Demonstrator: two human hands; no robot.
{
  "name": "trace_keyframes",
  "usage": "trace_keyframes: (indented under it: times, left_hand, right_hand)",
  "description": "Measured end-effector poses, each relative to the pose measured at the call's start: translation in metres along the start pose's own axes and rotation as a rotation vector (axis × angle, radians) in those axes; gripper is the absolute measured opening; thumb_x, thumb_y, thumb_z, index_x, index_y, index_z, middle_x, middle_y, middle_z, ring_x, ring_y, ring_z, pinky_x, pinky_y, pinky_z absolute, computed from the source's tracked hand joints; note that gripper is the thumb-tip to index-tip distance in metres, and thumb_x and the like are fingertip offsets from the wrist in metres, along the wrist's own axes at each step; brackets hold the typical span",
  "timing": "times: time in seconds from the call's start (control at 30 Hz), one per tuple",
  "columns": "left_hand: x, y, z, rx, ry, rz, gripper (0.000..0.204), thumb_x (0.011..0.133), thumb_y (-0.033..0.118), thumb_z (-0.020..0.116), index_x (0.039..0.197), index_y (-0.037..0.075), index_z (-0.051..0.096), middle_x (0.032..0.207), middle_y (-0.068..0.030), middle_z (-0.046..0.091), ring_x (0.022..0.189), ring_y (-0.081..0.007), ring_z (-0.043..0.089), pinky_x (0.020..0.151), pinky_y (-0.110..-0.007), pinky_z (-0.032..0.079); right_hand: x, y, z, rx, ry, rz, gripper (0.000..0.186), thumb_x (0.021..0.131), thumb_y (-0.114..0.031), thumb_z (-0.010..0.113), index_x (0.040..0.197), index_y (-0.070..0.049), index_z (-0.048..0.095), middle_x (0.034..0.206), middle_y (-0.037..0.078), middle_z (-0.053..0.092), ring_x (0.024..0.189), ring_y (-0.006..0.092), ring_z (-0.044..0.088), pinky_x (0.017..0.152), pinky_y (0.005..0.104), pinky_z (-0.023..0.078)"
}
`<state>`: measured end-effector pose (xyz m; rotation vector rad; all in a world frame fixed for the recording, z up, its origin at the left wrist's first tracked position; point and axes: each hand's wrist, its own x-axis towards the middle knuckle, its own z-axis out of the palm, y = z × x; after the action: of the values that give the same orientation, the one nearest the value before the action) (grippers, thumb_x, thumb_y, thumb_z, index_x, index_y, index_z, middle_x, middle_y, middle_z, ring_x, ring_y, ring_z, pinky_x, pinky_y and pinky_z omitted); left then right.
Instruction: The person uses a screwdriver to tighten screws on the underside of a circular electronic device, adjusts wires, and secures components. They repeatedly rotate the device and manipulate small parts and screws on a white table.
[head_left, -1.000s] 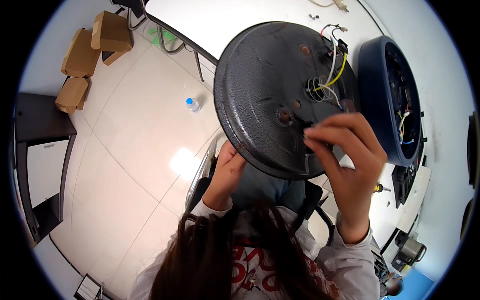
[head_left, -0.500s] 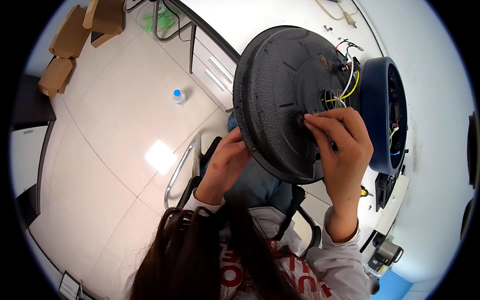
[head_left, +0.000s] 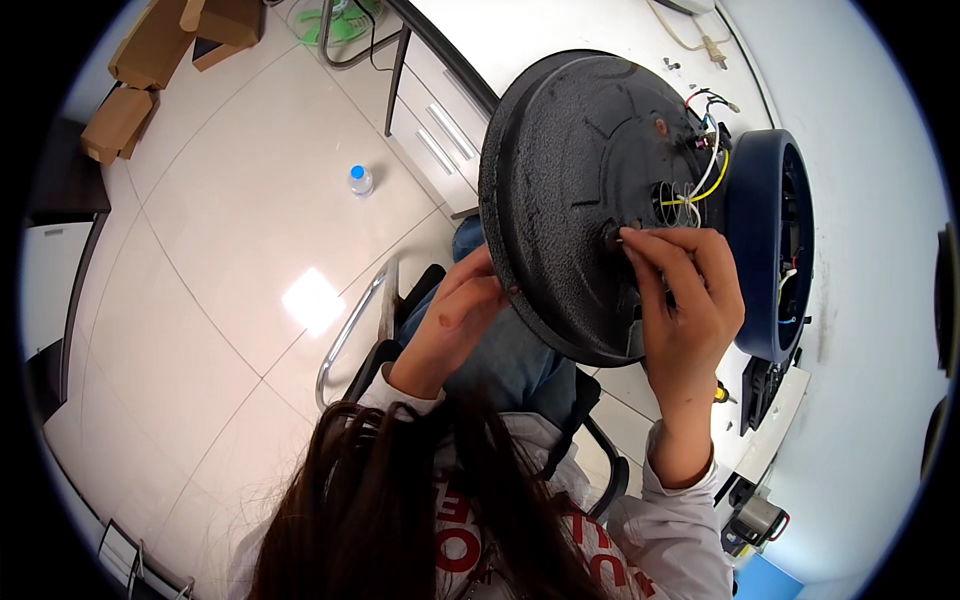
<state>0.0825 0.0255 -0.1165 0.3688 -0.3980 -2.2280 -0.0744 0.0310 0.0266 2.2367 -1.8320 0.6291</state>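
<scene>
Now the left hand (head_left: 460, 320) grips a black disc (head_left: 565, 180), the right hand (head_left: 692, 298) pinched narrow.

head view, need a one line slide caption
Left hand at the edge of a textured black disc, right hand pinched close to its face, near a yellow wire.

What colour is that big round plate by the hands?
The round plate is black with a pebbly surface, seen best in the head view.

a round, black, textured plate (head_left: 560, 170) is tilted, a coiled spring (head_left: 679, 206) and wires (head_left: 723, 172) on its face.
</scene>
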Motion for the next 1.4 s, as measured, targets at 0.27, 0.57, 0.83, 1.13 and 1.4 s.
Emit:
trace_keyframes:
  times: [0.27,0.57,0.83,1.13,1.4]
  left_hand:
    - [0.001,0.001,0.002,-0.022,0.031,0.015,0.040,0.084,0.013,0.043,0.122,0.003,0.050,0.115,-0.0039,0.057,0.108,-0.0134,0.050,0.097,-0.032,0.034]
    - [0.000,-0.001,-0.003,-0.036,0.041,0.013,0.039,0.083,0.015,0.046,0.120,0.004,0.052,0.113,-0.0038,0.057,0.105,-0.0129,0.050,0.097,-0.032,0.033]
    - [0.002,0.001,0.000,-0.032,0.006,0.059,0.040,0.084,0.015,0.046,0.122,0.004,0.052,0.116,-0.0047,0.057,0.109,-0.0152,0.051,0.099,-0.032,0.033]
    - [0.002,0.002,-0.001,-0.055,0.001,0.071,0.041,0.084,0.012,0.043,0.123,0.003,0.051,0.115,-0.0036,0.057,0.104,-0.0132,0.049,0.096,-0.030,0.032]
    - [0.003,0.001,-0.001,-0.061,0.028,0.066,0.041,0.083,0.011,0.043,0.122,0.003,0.051,0.111,-0.0026,0.056,0.098,-0.0118,0.048,0.092,-0.029,0.032]
  right_hand:
    - [0.006,-0.001,-0.003,-0.161,-0.048,-0.165,0.024,0.061,-0.007,0.063,0.084,-0.006,0.068,0.082,0.002,0.059,0.074,0.0184,0.058,0.060,0.0293,0.042]
    - [0.015,0.004,-0.010,-0.226,-0.129,-0.286,0.023,0.062,-0.009,0.063,0.084,-0.006,0.067,0.083,0.002,0.057,0.077,0.0175,0.056,0.059,0.0285,0.041]
    - [0.018,0.007,-0.006,-0.238,-0.132,-0.304,0.018,0.065,-0.012,0.066,0.083,-0.008,0.063,0.085,0.001,0.058,0.080,0.0171,0.056,0.060,0.0287,0.041]
    - [0.019,0.007,-0.010,-0.192,-0.116,-0.253,0.021,0.063,-0.012,0.071,0.082,-0.010,0.065,0.086,0.001,0.059,0.076,0.0182,0.057,0.061,0.0291,0.045]
    - [0.018,0.011,-0.013,-0.006,-0.148,-0.134,0.021,0.065,-0.006,0.071,0.085,-0.009,0.066,0.087,0.002,0.059,0.075,0.0206,0.056,0.062,0.0297,0.045]
